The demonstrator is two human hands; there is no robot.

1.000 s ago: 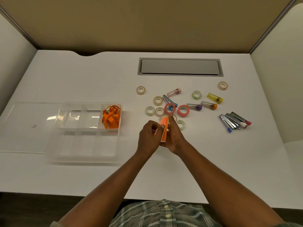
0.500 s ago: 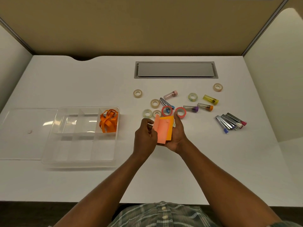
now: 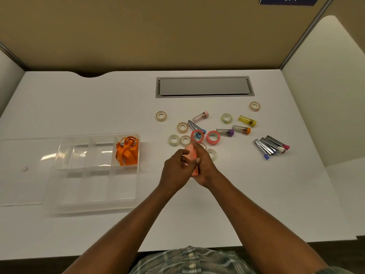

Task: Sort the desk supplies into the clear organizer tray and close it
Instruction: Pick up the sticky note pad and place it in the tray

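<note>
Clear plastic lid (image 3: 23,171) lies flat at nine o'clock on the white desk (image 3: 79,107), its left end cut off by the frame. Just beside it to the right sits the clear divided organizer tray (image 3: 92,204). A tangle of orange ribbon (image 3: 127,151) fills the far right compartment, at the tray's one o'clock.

Near the desk's centre, the left hand (image 3: 175,171) curls its fingers against a stack of pink and orange sticky notes (image 3: 192,155); I cannot tell whether they pinch it. The right hand (image 3: 205,167) holds the stack on edge, thumb folded over it and fingers wrapped behind, and partly hides a clear tape roll (image 3: 213,154).

From twelve to two o'clock of the hands lie small tape rolls (image 3: 161,116), red tape rings (image 3: 213,137), capped tubes (image 3: 247,120) and metal clips with coloured tips (image 3: 270,145).

At the picture's one o'clock, a blue sign (image 3: 288,0) shows white digits with their tops cut off, perhaps "074".
</note>
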